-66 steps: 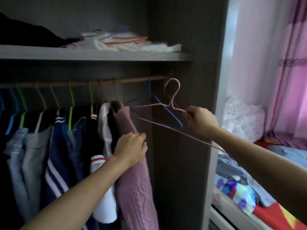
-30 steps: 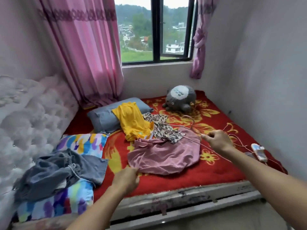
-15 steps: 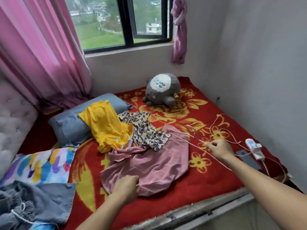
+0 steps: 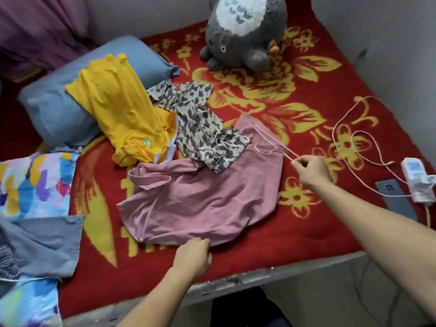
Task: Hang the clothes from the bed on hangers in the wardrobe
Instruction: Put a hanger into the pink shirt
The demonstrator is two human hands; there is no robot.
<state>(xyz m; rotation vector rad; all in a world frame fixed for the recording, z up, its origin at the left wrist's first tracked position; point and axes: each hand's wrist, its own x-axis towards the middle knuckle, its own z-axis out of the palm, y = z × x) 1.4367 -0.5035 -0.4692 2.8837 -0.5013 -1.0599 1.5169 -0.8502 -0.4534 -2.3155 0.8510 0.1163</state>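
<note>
The right hand (image 4: 312, 172) pinches one end of a thin pink hanger (image 4: 271, 140) between closed fingertips. The hanger's long axis runs diagonally from that hand up and to the left, lying low over the upper right corner of the pink shirt (image 4: 200, 199); its wire is so fine and so close in colour to the cloth that its hook is hard to make out. The left hand (image 4: 193, 258) is curled closed at the near hem of the pink shirt, its fingers touching the cloth, though whether it truly grips the hem cannot be told.

The pink shirt lies spread on the red flowered bed (image 4: 271, 244), collar to the left, hem toward the near edge. A patterned garment (image 4: 200, 123) overlaps its top edge, and a yellow shirt (image 4: 122, 107) rests partly on a blue pillow (image 4: 52, 109). A grey plush toy (image 4: 245, 34) sits at the far side, its top cut off. A white cable (image 4: 346, 138) loops beside a power strip (image 4: 418, 182).

Compared with half a second ago, the view has dropped closer to the bed, the window has left the frame, and the hanger lies nearer the shirt.
</note>
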